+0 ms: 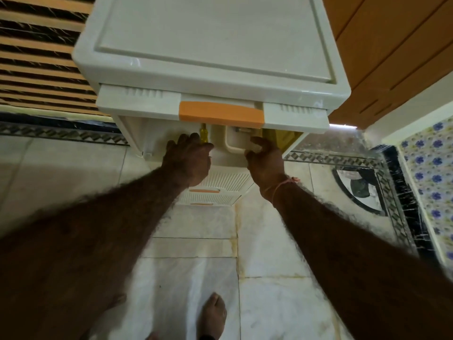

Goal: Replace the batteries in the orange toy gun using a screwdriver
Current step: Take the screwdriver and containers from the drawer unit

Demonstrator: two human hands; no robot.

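Stood over a white drawer unit (210,42) on a pale tiled floor (269,253), both bare arms reaching down to its front. Top drawer (137,99), with its orange handle (220,115), sat pulled slightly out from under the lid. Below it, a second drawer (235,146) open, a cream inner tray rim showing, a small metallic piece at its back edge too blurred to name.

Left hand (187,159) curled round a yellow screwdriver (203,134), the handle sticking up past the knuckles toward the orange handle; blade hidden by the hand. Right hand (264,160) hooked over the front edge of the second drawer, fingers bent round its rim, thumb spread to the left. Thin pinkish thread (282,186) tied round the right wrist.

Toy gun nowhere to be made out; something yellowish (282,136) inside the drawer at right, too dim to tell what.

Lower drawer fronts (215,190) with ribbed faces and orange slots visible between the wrists. Bare foot (213,312) on the tiles below. Striped slats (41,57) at left, orange-brown wooden panel (392,45) at right, floral patterned surface (431,173) at far right.
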